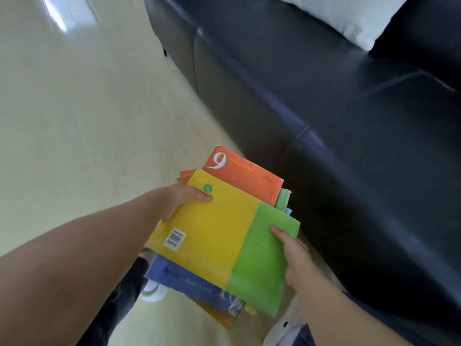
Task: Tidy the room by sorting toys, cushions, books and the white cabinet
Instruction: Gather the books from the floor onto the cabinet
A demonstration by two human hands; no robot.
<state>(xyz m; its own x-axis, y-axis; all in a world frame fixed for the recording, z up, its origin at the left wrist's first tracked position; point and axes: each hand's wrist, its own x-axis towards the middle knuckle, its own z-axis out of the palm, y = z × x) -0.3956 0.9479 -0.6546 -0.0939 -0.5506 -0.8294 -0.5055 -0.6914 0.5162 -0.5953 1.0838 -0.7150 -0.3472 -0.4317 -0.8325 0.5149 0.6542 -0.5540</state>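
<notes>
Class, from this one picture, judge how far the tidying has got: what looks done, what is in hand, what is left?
Done: several books are gathered into one stack; a white cushion sits on the sofa. In hand: the left hand and right hand grip the stack. Left: the stack is not yet put down; the rest of the job is out of view.

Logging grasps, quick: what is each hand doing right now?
Left hand: holds the stack of books at its left edge, thumb on top.
Right hand: holds the same stack at its right edge, thumb on top.
</notes>
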